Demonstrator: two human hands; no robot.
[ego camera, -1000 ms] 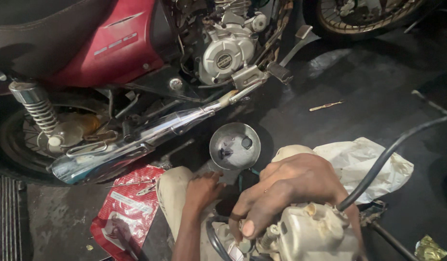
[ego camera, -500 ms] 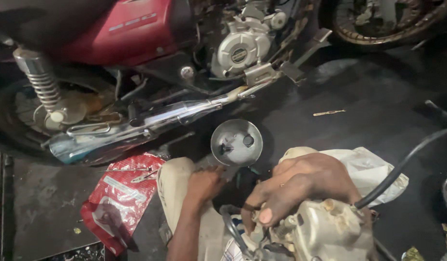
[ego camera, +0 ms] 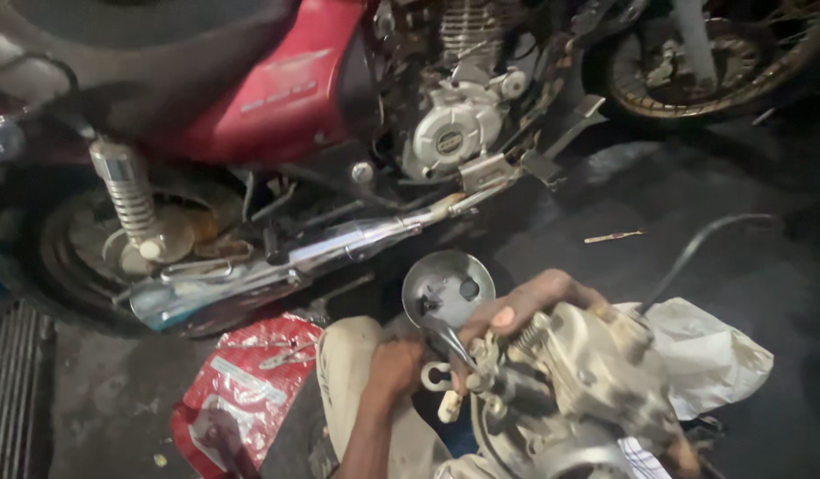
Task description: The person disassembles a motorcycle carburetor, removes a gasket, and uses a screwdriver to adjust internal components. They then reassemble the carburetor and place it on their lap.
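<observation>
While the right hand (ego camera: 525,306) stays clamped over the carburetor (ego camera: 587,372), that part has tipped up since a second ago — linkage now exposed — above the knee; the left hand (ego camera: 396,368), grip closed, pinches a small tool (ego camera: 450,341) beside it.

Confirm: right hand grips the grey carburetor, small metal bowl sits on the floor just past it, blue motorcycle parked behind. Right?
Not quite: the motorcycle is red, not blue, as the head view shows. The rest holds: the right hand grips the grey carburetor, and the small metal bowl sits on the floor just past it.
</observation>
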